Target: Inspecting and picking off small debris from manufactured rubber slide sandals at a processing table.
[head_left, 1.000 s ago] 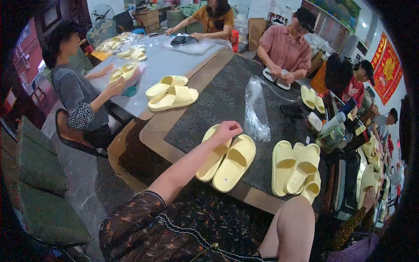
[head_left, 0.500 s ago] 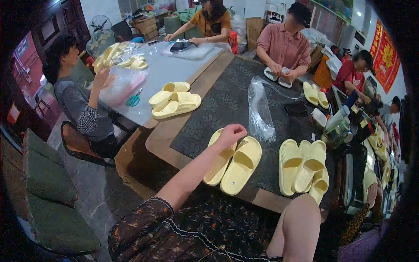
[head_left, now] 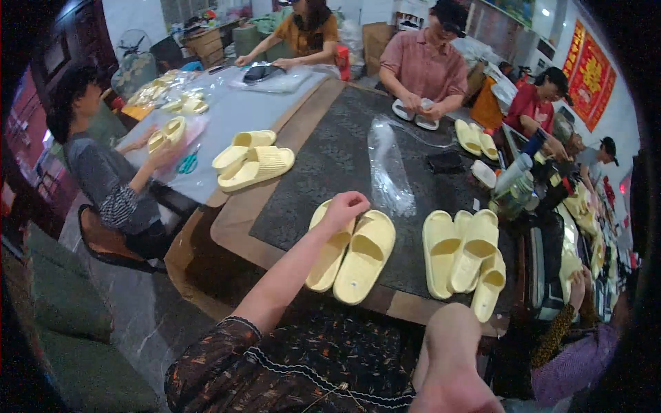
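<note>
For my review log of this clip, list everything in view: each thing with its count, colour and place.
Slide sandals under the left hand: two, pale yellow, near edge of the dark table mat.
Sandals to their right: about four, pale yellow, overlapping on the mat.
Sandals on the grey table: two, pale yellow, stacked near its corner.
Clear plastic bag: one, mid mat.
Scissors: one, teal handles, grey table.
Dark table mat: one, black, on a wood-rimmed table.
Other people: at least four, seated around the tables.
Left hand: resting on the heel end of the nearer pair.
Right hand: low in the picture, holding nothing visible.
</note>
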`<act>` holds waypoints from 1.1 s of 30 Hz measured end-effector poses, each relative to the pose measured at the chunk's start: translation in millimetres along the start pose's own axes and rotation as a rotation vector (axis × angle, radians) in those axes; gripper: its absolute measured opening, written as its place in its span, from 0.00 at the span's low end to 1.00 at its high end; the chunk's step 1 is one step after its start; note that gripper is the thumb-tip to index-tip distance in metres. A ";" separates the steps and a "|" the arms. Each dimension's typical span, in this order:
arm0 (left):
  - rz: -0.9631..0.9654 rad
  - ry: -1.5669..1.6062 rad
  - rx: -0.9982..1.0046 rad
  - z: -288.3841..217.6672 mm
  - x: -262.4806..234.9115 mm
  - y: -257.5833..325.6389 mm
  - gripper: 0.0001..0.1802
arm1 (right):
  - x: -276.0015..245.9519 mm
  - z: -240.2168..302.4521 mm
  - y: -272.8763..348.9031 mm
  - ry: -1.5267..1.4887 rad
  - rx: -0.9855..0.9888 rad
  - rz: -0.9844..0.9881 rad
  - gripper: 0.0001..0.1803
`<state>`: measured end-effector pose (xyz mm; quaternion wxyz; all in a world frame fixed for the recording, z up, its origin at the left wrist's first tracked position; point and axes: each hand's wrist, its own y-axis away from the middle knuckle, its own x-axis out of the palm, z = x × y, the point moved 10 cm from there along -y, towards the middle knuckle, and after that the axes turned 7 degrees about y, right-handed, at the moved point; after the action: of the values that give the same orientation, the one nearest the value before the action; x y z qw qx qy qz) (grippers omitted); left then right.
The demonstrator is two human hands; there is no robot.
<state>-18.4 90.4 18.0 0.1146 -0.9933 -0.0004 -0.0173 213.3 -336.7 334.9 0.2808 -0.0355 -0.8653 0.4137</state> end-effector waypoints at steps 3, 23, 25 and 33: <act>-0.089 0.045 -0.001 9.6 -34.3 10.6 0.08 | 1.7 -21.1 84.6 -0.076 0.079 -0.184 0.14; -0.190 0.189 -0.088 1.3 -38.2 13.4 0.05 | 77.3 -82.6 525.3 -0.166 1.766 1.026 0.10; -0.142 0.126 -0.101 -0.1 -26.0 8.4 0.05 | 69.0 -90.2 529.4 -0.123 1.760 1.009 0.10; -0.116 0.060 -0.009 -0.7 -22.6 3.6 0.06 | 62.7 -94.7 535.0 -0.068 1.780 0.935 0.09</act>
<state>-41.0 86.8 17.0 0.1088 -0.9911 -0.0543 -0.0535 118.0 98.2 17.2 -0.0102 -0.1370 -0.1481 0.9794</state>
